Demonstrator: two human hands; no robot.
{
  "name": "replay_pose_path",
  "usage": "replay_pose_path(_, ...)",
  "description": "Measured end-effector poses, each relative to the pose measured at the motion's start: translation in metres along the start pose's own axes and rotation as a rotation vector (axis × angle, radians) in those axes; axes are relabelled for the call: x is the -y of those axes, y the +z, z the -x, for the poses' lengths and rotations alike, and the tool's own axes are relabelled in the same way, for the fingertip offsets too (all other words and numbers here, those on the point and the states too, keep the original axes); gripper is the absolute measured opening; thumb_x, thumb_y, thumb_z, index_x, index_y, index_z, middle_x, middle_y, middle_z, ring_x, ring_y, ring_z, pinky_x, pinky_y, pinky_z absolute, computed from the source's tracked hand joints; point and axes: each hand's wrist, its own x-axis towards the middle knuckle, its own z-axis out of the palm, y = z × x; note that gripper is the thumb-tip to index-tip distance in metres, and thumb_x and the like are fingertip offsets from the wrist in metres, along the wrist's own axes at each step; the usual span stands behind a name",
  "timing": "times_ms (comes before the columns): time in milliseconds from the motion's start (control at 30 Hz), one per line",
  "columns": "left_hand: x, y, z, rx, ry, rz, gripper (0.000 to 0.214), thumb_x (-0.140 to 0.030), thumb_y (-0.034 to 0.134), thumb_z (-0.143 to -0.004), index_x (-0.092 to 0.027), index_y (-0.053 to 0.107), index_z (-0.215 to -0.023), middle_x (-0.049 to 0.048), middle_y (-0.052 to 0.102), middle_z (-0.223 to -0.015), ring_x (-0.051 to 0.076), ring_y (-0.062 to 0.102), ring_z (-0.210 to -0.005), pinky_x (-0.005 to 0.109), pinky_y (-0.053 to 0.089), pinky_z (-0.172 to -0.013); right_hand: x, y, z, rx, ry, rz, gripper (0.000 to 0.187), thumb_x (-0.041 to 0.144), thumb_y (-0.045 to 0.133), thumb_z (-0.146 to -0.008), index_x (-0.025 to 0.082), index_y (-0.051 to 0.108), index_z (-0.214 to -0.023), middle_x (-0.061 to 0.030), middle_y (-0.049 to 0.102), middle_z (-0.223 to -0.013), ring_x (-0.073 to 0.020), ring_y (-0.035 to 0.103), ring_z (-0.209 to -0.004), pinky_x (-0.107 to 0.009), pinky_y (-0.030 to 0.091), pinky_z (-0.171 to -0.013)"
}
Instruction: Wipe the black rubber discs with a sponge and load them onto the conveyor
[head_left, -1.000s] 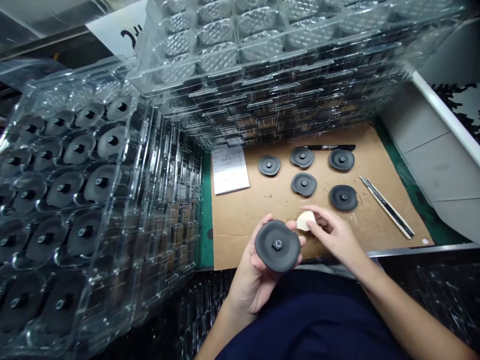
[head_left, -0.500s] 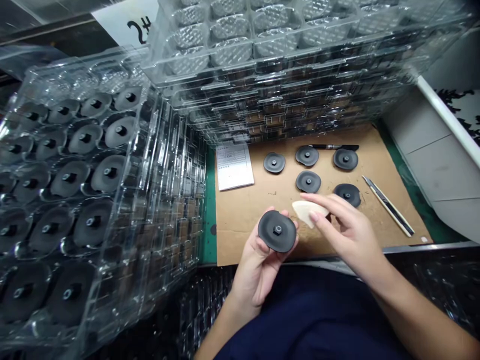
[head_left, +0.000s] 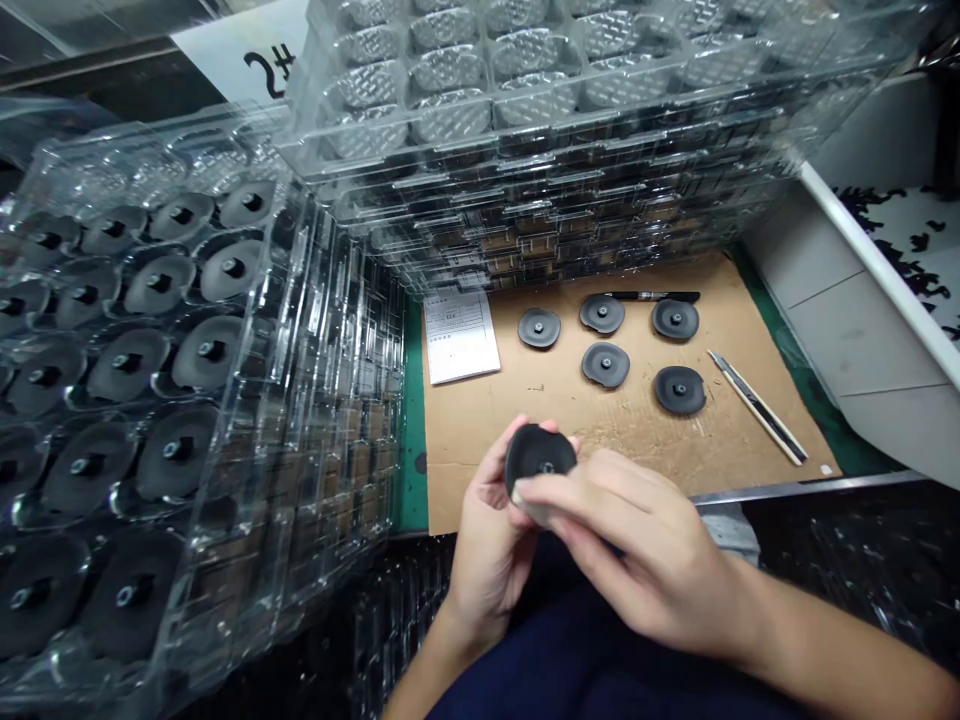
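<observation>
My left hand (head_left: 487,530) grips a black rubber disc (head_left: 534,452) with a small raised nut-like hub at its centre, tilted toward me. Closed over the disc's near edge is my right hand (head_left: 637,540), pinching a cream-coloured sponge wedge (head_left: 531,503) against it. Most of the wedge is hidden behind the fingers. Beyond my hands, several like discs lie on the cardboard sheet (head_left: 480,450), among them a disc (head_left: 679,389) at the right and another disc (head_left: 539,327) at the left.
A tall stack of clear plastic trays (head_left: 525,150) rises at the back. Trays filled with black discs (head_left: 127,365) stand at the left. On the cardboard lie a printed paper (head_left: 463,345), a black pen (head_left: 652,296) and a craft knife (head_left: 757,405). A white panel (head_left: 847,310) borders the right.
My right hand has moved left and down, bringing the sponge wedge onto the held disc. The disc is now more tilted in my left hand.
</observation>
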Motion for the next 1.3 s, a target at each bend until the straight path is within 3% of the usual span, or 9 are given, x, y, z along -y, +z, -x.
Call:
replay_pose_path(67, -0.001, 0.000, 0.001, 0.006, 0.021, 0.007, 0.054, -0.022, 0.077, -0.066, -0.029, 0.059, -0.116, 0.0028, 0.063, -0.120, 0.024, 0.060, -0.109, 0.030, 0.050, -0.092, 0.002, -0.002, 0.002, 0.038, 0.028, -0.018, 0.030, 0.007, 0.050, -0.086, 0.012, 0.058, -0.114, -0.0046, 0.064, -0.094, -0.0123, 0.055, -0.082, -0.026, 0.046, -0.076)
replay_pose_path(200, 0.002, 0.005, 0.003, 0.035, -0.018, 0.014, 0.051, -0.023, 0.074, -0.069, -0.029, 0.059, -0.117, 0.0023, 0.065, -0.116, 0.021, 0.059, -0.111, 0.027, 0.048, -0.093, 0.004, -0.005, -0.001, -0.132, 0.052, 0.030, 0.027, 0.009, 0.050, -0.085, 0.009, 0.059, -0.111, -0.0070, 0.063, -0.092, -0.0144, 0.055, -0.084, -0.029, 0.046, -0.079)
replay_pose_path(300, 0.000, 0.008, 0.004, 0.052, -0.026, 0.025, 0.058, -0.031, 0.077, -0.063, -0.029, 0.058, -0.118, 0.0032, 0.061, -0.122, 0.024, 0.058, -0.112, 0.029, 0.049, -0.091, 0.004, -0.016, 0.008, -0.011, 0.089, -0.056, 0.028, 0.011, 0.051, -0.085, 0.015, 0.060, -0.112, -0.0037, 0.063, -0.093, -0.0125, 0.056, -0.083, -0.025, 0.046, -0.080)
replay_pose_path(367, -0.002, 0.006, 0.002, 0.062, -0.031, 0.044, 0.059, -0.034, 0.078, -0.062, -0.029, 0.059, -0.117, 0.0034, 0.060, -0.123, 0.026, 0.060, -0.109, 0.030, 0.050, -0.089, -0.002, -0.026, 0.021, 0.037, 0.234, -0.139, 0.026, 0.014, 0.052, -0.086, 0.022, 0.062, -0.109, 0.0000, 0.064, -0.095, -0.0099, 0.058, -0.083, -0.019, 0.047, -0.076)
replay_pose_path(467, -0.001, 0.003, 0.000, 0.061, -0.061, 0.085, 0.053, -0.037, 0.074, -0.065, -0.028, 0.060, -0.116, 0.0040, 0.059, -0.123, 0.027, 0.060, -0.108, 0.035, 0.047, -0.095, -0.021, -0.039, 0.043, -0.111, 0.525, -0.190, 0.022, 0.023, 0.053, -0.088, 0.029, 0.063, -0.107, 0.0024, 0.064, -0.099, -0.0097, 0.059, -0.084, -0.016, 0.048, -0.074)
replay_pose_path(667, 0.010, 0.003, -0.001, 0.065, -0.173, 0.195, 0.050, -0.039, 0.068, -0.072, -0.028, 0.057, -0.120, 0.0033, 0.057, -0.128, 0.028, 0.056, -0.114, 0.040, 0.042, -0.101, -0.059, -0.027, 0.069, -0.131, 0.791, -0.366, 0.028, 0.036, 0.052, -0.087, 0.023, 0.062, -0.110, -0.0044, 0.063, -0.107, -0.0140, 0.061, -0.084, -0.020, 0.052, -0.067)
replay_pose_path(900, 0.016, 0.005, -0.006, -0.016, -0.292, 0.259, 0.051, -0.049, 0.058, -0.077, -0.025, 0.056, -0.122, 0.0055, 0.056, -0.132, 0.023, 0.055, -0.116, 0.032, 0.040, -0.103, -0.090, 0.003, 0.086, -0.047, 0.668, -0.274, 0.034, 0.031, 0.041, -0.091, 0.018, 0.054, -0.120, -0.0097, 0.060, -0.105, -0.0128, 0.062, -0.074, -0.026, 0.054, -0.064)
replay_pose_path(1100, 0.022, 0.010, -0.012, -0.043, -0.338, 0.302, 0.051, -0.049, 0.051, -0.082, -0.019, 0.055, -0.123, 0.0084, 0.058, -0.129, 0.024, 0.055, -0.117, 0.029, 0.043, -0.100, -0.104, 0.010, 0.093, -0.075, 0.638, -0.043, 0.042, 0.028, 0.057, -0.081, 0.017, 0.055, -0.121, -0.0125, 0.050, -0.114, -0.0193, 0.059, -0.088, -0.034, 0.053, -0.072)
replay_pose_path(1300, 0.025, 0.017, -0.017, -0.050, -0.334, 0.298, 0.049, -0.048, 0.045, -0.086, -0.017, 0.055, -0.123, 0.0104, 0.060, -0.126, 0.026, 0.054, -0.118, 0.028, 0.045, -0.098, -0.107, 0.008, 0.093, -0.105, 0.620, 0.110, 0.024, 0.034, 0.055, -0.083, 0.017, 0.069, -0.091, -0.0081, 0.055, -0.088, -0.0224, 0.057, -0.085, -0.039, 0.048, -0.078)
